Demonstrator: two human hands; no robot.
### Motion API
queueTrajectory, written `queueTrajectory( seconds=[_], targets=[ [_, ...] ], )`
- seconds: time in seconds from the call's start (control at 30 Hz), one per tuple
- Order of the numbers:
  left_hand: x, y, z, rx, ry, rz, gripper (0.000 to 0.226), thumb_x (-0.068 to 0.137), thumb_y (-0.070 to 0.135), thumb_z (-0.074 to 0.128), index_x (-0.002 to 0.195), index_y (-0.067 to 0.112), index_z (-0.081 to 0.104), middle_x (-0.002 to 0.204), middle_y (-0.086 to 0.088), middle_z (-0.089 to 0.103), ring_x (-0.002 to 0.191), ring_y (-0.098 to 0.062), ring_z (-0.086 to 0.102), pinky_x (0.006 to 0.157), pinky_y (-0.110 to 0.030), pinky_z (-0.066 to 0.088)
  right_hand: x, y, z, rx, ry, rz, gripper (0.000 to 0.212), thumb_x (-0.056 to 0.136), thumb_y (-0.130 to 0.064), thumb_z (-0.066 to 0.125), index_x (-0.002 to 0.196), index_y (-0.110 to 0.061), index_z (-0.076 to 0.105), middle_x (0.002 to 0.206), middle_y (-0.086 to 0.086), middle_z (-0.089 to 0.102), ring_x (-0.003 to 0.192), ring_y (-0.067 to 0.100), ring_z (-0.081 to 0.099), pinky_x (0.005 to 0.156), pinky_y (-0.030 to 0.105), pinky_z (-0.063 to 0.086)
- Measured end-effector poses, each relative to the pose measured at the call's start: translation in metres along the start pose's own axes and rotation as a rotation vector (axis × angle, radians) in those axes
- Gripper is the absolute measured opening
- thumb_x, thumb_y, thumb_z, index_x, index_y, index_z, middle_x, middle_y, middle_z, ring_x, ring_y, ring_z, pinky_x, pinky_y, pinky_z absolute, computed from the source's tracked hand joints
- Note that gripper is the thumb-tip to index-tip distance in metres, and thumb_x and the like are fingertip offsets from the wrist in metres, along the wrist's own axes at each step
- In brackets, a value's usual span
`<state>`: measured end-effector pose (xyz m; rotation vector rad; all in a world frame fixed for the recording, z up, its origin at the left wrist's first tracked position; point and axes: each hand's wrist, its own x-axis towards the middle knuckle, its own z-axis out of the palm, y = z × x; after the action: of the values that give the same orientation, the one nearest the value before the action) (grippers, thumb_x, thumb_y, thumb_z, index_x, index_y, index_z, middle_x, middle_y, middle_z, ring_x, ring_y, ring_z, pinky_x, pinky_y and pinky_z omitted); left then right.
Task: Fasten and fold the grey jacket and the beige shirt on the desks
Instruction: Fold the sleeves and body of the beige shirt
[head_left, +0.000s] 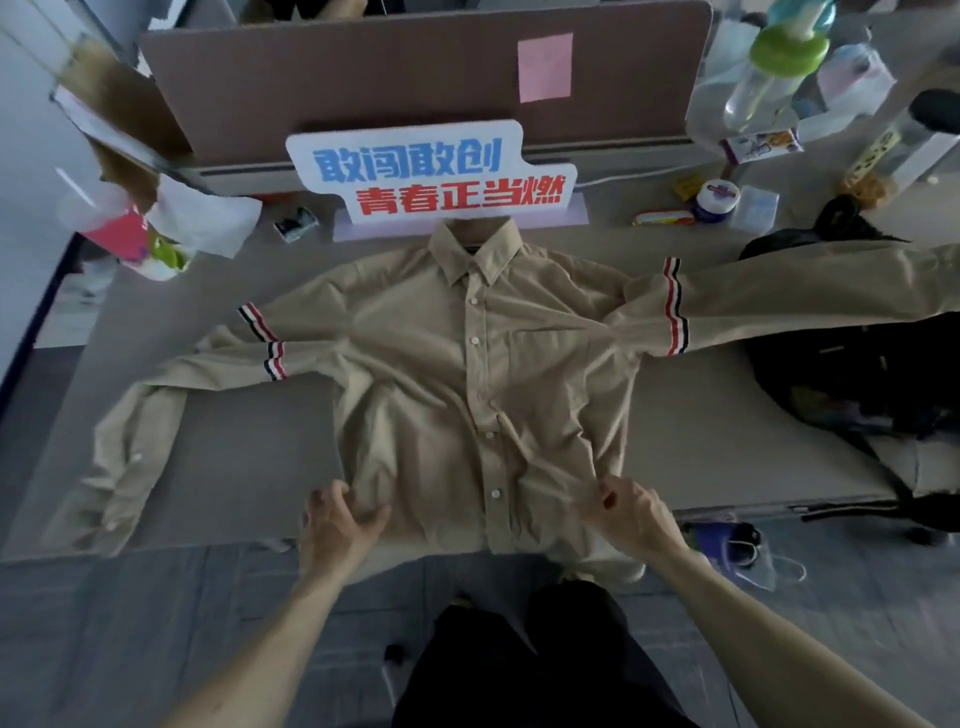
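Left hand (337, 519), right hand (631, 512) grip beige shirt (415, 338), sleeve (831, 291) cropped.

**A:** What of the person shows?

**B:** Two hands, the left hand (340, 525) and the right hand (631, 514). Each is on a bare forearm that runs back from the grip to the picture's lower edge.

**A:** Any clothing?

**B:** Black trousers (519, 665) show between the two forearms, nearer the body than the grip. The cloth is plain, loose and dark, with soft folds. Finer detail is lost in shadow.
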<state>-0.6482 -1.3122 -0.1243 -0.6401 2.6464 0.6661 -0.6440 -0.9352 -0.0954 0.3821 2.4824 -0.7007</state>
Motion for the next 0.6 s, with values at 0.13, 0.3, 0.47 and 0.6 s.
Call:
queueTrajectory(
  seconds=[0.13, 0.3, 0.47, 0.6],
  targets=[
    [0.001, -0.007, -0.004, -0.181, -0.18, -0.08, 0.046, 0.083, 0.046, 0.071, 0.112, 0.02, 0.047, 0.102, 0.0, 0.063, 0.091, -0.026, 0.064, 0.078, -0.041, 0.055, -0.015, 0.003, 0.021, 0.025, -0.013, 0.045, 0.021, 0.094, -0.035, 0.056, 0.082, -0.019, 0.051, 0.104, 0.017, 0.065, 0.101, 0.037, 0.061, 0.076, 0.039, 0.046],
    [0.0, -0.006, -0.014, -0.646, -0.291, -0.196, 0.029, 0.093, 0.039, 0.065, 0.11, 0.016, 0.065, 0.095, -0.006, 0.074, 0.09, -0.027, 0.07, 0.073, -0.037, 0.054, -0.022, -0.004, 0.02, 0.308, 0.145, 0.126, 0.027, 0.099, -0.025, 0.051, 0.08, -0.006, 0.055, 0.084, 0.016, 0.062, 0.087, 0.035, 0.059, 0.065, 0.036, 0.033],
    [0.004, -0.029, -0.018, -0.497, -0.37, -0.166, 0.051, 0.085, 0.054, 0.068, 0.119, 0.016, 0.063, 0.104, 0.0, 0.071, 0.09, -0.019, 0.066, 0.076, -0.033, 0.053, -0.028, 0.002, 0.024, 0.348, 0.193, 0.169, 0.034, 0.097, -0.025, 0.055, 0.069, -0.009, 0.045, 0.073, 0.01, 0.054, 0.077, 0.03, 0.052, 0.058, 0.035, 0.031],
    [-0.001, -0.037, -0.018, -0.501, -0.445, -0.205, 0.067, 0.084, 0.058, 0.067, 0.13, 0.01, 0.06, 0.123, -0.004, 0.066, 0.111, -0.026, 0.062, 0.088, -0.034, 0.051, -0.029, 0.006, 0.033, 0.2, 0.129, 0.215, 0.027, 0.094, -0.032, 0.06, 0.084, -0.008, 0.054, 0.097, 0.021, 0.062, 0.095, 0.038, 0.059, 0.069, 0.034, 0.036]
  ],
)
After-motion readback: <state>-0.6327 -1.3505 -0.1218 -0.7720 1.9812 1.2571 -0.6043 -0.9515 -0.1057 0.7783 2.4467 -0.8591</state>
